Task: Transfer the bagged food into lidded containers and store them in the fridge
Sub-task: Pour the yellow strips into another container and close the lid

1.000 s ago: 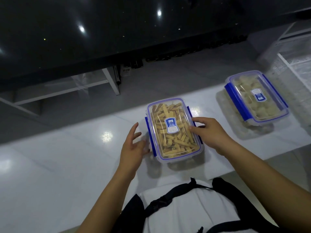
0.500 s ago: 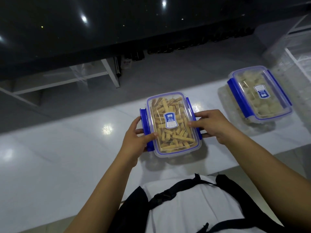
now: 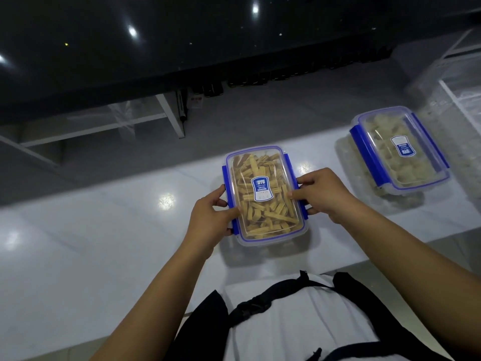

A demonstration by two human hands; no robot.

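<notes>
Desk (image 3: 86, 246): white and glossy, with ceiling lights mirrored in it; it runs under both hands and out past them to either side.
Dark wall (image 3: 182, 35): beyond the hands, across the far side of the floor, shiny black with small light spots.
White frame (image 3: 166, 113): thin white bars past the left hand, standing on the grey floor below the dark wall.
Second container (image 3: 398, 149): on the desk well to the right of the right hand and a little farther out, lid on, blue clips on its long sides, pale lumps of food inside (what kind I cannot tell).
Container (image 3: 265, 194): between the two hands, clear box with a blue-rimmed lid and a blue and white label, filled with tan sticks of food; whether it rests on the desk or is just lifted off it I cannot tell.
Left hand (image 3: 210, 217): grips the container's left long side, thumb lying on the lid edge, fingers curled round the blue clip.
Right hand (image 3: 322, 194): grips the right long side, thumb on the lid, fingers wrapped down over the clip (fingertips hidden).
</notes>
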